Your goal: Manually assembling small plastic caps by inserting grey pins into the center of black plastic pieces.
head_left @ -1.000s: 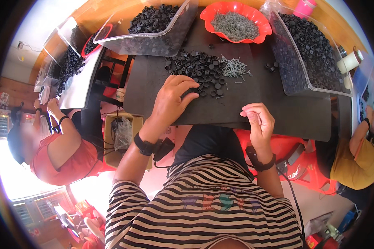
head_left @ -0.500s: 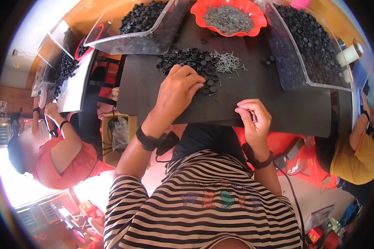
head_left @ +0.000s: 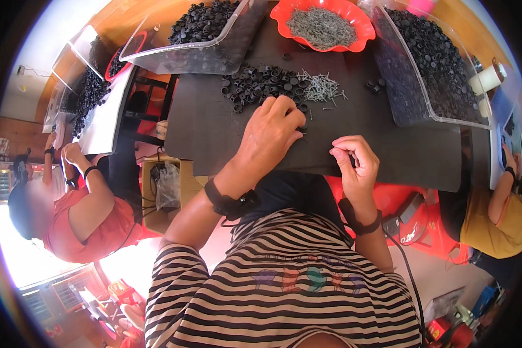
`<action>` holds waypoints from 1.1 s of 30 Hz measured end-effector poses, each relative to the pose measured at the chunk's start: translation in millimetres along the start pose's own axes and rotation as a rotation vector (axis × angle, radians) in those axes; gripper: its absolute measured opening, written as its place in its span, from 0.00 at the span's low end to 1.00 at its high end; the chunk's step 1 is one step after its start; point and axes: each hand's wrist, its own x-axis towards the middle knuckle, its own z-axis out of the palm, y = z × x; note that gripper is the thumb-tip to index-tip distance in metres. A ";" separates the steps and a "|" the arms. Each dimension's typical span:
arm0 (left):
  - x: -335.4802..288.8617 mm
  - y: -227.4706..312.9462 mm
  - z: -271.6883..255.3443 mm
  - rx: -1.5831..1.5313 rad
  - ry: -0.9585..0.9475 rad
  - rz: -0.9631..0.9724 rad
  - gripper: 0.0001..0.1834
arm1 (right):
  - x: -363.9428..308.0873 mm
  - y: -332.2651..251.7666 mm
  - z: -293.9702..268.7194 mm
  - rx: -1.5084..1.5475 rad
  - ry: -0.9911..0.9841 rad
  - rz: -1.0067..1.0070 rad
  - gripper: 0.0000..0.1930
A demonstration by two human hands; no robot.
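My left hand [head_left: 271, 132] hovers low over the dark table with its fingers curled and the thumb close to the fingertips. Whatever it pinches is hidden, though a dark cap [head_left: 303, 130] shows right by its fingertips. Just beyond it lies a heap of small round black plastic caps [head_left: 261, 83]. Beside the heap, to the right, is a pile of silvery screws [head_left: 321, 87]. My right hand [head_left: 356, 164] is raised over the table's near edge, with thumb and fingers pinched together. What sits between those fingers is too small to tell.
At the back stand a clear bin of black caps [head_left: 229, 51], a red scalloped bowl [head_left: 282, 29] of screws and another clear bin [head_left: 409, 98] on the right. A few loose caps [head_left: 376, 86] lie near it. Co-workers sit at left [head_left: 93, 217] and right [head_left: 493, 214].
My left hand has moved right and slightly nearer to me, away from the cap heap toward my right hand. My right hand has stayed almost still.
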 end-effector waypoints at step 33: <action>-13.0 -86.9 -41.6 0.175 0.106 -0.275 0.06 | 7.7 -4.9 14.5 0.347 0.051 0.215 0.03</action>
